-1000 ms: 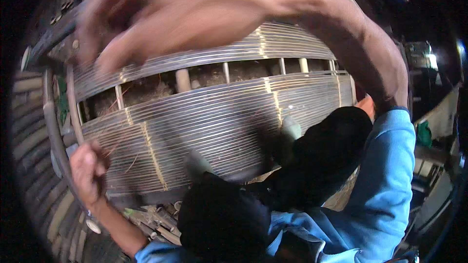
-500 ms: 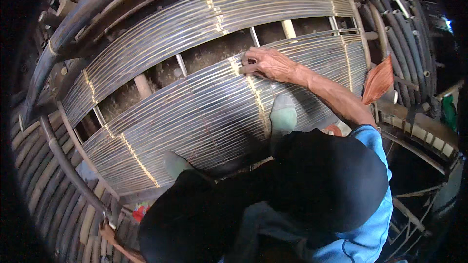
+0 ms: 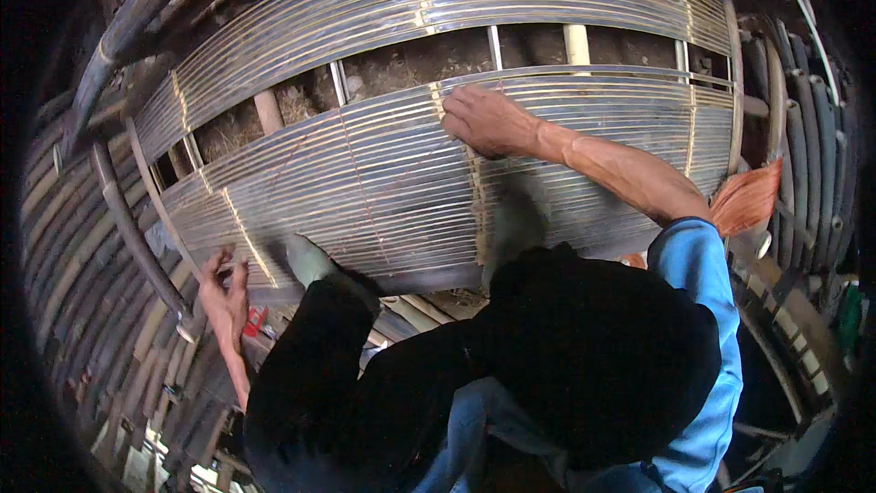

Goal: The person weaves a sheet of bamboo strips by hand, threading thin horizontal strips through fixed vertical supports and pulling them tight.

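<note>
A wide panel of thin dark slats with pale edges lies under me, crossed by rows of pale binding. On the panel's upper edge, beside the middle binding row, my right hand is closed with curled fingers. What its fingertips grip, if anything, is hidden. My left hand is at the panel's lower left corner, its fingers apart and nothing visible in them. A thin reddish line runs across the slats between the hands. My two feet in grey-green coverings rest on the panel.
A second slatted strip lies beyond a gap spanned by short crossbars. Dark poles are stacked at the right, and more poles at the left. A reddish-orange bundle hangs by the right frame bar.
My left hand has risen from the poles at lower left to the panel's corner. My right hand remains by the middle binding, its fingers more curled. The whole view has shifted.
</note>
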A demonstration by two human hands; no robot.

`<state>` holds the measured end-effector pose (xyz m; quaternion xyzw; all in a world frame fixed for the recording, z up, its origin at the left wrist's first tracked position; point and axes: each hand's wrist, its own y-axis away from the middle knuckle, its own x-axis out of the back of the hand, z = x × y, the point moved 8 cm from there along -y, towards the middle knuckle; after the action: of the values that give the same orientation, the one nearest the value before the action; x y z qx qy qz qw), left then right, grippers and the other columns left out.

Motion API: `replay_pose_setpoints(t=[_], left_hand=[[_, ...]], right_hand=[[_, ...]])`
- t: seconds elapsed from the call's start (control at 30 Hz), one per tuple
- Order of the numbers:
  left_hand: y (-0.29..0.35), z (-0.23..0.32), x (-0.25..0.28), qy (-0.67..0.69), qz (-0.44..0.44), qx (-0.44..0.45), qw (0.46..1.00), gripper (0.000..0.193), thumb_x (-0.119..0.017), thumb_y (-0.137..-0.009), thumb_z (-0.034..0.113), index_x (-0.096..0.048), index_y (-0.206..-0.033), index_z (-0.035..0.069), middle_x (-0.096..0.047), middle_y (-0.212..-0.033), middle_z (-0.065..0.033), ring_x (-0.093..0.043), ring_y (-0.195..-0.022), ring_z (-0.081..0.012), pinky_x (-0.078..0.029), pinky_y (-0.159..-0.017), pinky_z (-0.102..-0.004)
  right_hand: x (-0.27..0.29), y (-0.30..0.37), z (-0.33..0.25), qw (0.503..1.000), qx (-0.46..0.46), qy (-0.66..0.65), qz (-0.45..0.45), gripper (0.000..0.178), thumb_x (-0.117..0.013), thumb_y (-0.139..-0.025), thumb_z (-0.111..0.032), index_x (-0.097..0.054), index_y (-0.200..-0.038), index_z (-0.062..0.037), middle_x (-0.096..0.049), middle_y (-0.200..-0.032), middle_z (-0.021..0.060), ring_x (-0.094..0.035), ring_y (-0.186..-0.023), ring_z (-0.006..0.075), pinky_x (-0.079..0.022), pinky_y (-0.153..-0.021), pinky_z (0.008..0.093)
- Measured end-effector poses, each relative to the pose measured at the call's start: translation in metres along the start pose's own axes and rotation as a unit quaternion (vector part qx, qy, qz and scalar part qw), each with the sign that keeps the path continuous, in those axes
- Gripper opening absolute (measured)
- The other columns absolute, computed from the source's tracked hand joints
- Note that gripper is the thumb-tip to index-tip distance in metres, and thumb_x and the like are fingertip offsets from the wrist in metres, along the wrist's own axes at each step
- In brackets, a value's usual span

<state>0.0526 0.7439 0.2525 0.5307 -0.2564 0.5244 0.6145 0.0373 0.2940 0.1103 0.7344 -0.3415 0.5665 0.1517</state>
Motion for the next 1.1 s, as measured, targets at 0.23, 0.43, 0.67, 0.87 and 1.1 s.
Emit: replay_pose_setpoints(t=[0.23, 0.43, 0.67, 0.87, 1.1], left_hand=[[0.009, 0.158, -0.106, 0.022, -0.042, -0.185, 0.982, 0.047, -0.081, -0.083, 0.022, -0.066, -0.121, -0.001, -0.065, -0.112, -0.0224, -0.064, -0.105, -0.0370, -0.051, -0.093, -0.0436], [-0.002, 0.244, -0.188, 0.025, 0.008, -0.308, 0.951, 0.050, -0.085, -0.078, 0.026, -0.069, -0.115, -0.004, -0.064, -0.103, -0.0207, -0.061, -0.100, -0.0370, -0.050, -0.090, -0.0432], [-0.004, 0.269, -0.233, 0.105, 0.033, -0.362, 0.926, 0.031, -0.083, -0.079, 0.011, -0.072, -0.105, -0.003, -0.065, -0.090, -0.0171, -0.061, -0.087, -0.0328, -0.051, -0.081, -0.0413], [-0.006, 0.267, -0.231, 0.115, 0.066, -0.424, 0.896, 0.013, -0.073, -0.085, -0.004, -0.067, -0.096, -0.001, -0.063, -0.087, -0.0166, -0.060, -0.081, -0.0338, -0.051, -0.074, -0.0428], [-0.006, 0.274, -0.241, 0.017, 0.049, -0.441, 0.896, 0.012, -0.065, -0.093, 0.006, -0.059, -0.101, 0.000, -0.055, -0.091, -0.0194, -0.055, -0.084, -0.0376, -0.046, -0.072, -0.0485]], right_hand=[[0.018, -0.001, 0.034, 0.967, -0.154, -0.201, 0.035, 0.005, -0.053, -0.095, -0.009, -0.053, -0.094, -0.0044, -0.056, -0.098, 0.0144, -0.053, -0.095, 0.0322, -0.044, -0.086, 0.0437], [0.032, 0.007, 0.064, 0.868, -0.274, -0.384, 0.154, 0.012, -0.055, -0.101, -0.015, -0.057, -0.102, -0.0026, -0.052, -0.075, 0.0112, -0.053, -0.068, 0.0258, -0.046, -0.068, 0.0413], [0.044, 0.065, 0.067, 0.884, -0.292, -0.319, 0.178, 0.040, -0.080, -0.083, -0.021, -0.067, -0.119, -0.0076, -0.056, -0.084, 0.0069, -0.056, -0.074, 0.0239, -0.047, -0.070, 0.0362], [0.036, 0.062, 0.052, 0.924, -0.231, -0.258, 0.162, 0.029, -0.076, -0.085, -0.021, -0.072, -0.109, -0.0067, -0.059, -0.098, 0.0082, -0.057, -0.099, 0.0261, -0.048, -0.086, 0.0375], [0.024, 0.051, 0.054, 0.964, -0.211, -0.131, 0.097, 0.012, -0.070, -0.086, -0.015, -0.070, -0.096, -0.0095, -0.058, -0.095, 0.0059, -0.056, -0.095, 0.0256, -0.048, -0.084, 0.0398]])
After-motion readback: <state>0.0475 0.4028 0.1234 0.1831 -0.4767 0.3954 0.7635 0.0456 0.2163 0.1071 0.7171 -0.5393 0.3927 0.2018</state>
